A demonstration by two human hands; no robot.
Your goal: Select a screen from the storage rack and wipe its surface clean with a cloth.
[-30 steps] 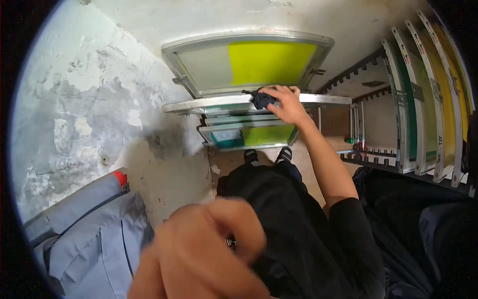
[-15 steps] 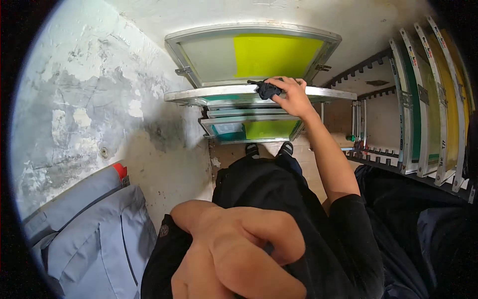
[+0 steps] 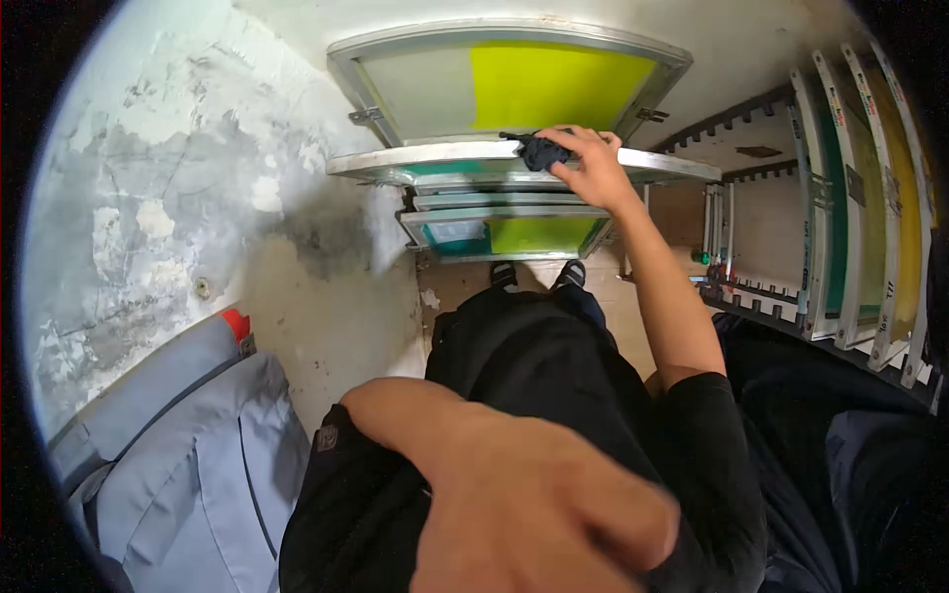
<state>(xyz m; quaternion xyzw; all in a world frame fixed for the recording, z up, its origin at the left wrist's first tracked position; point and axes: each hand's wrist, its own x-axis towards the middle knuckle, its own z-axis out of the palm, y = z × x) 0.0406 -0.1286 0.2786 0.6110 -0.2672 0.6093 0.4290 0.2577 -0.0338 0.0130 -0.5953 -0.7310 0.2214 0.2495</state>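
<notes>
At the far middle, my right hand (image 3: 597,170) is closed round a crumpled black cloth (image 3: 543,152) and rests on the top rail of an upright screen-printing frame (image 3: 425,156). The cloth touches that pale metal rail. My left hand (image 3: 534,499) is raised very close to the camera, back of the hand up. It is blurred and cut off by the lower edge; one finger is bent, the others are hidden, and whatever it might hold does not show.
Behind stands a frame with yellow-green mesh (image 3: 554,84); more frames (image 3: 544,234) stand below the rail. At right, a toothed rack (image 3: 751,306) holds several upright frames (image 3: 840,198). A grey bag or garment (image 3: 213,465) lies left by the peeling wall (image 3: 188,148). My shoes (image 3: 504,275) stand below.
My left hand has moved right and slightly lower in the picture, near the camera. The right hand keeps the cloth on the rail; the whole view has shifted a little.
</notes>
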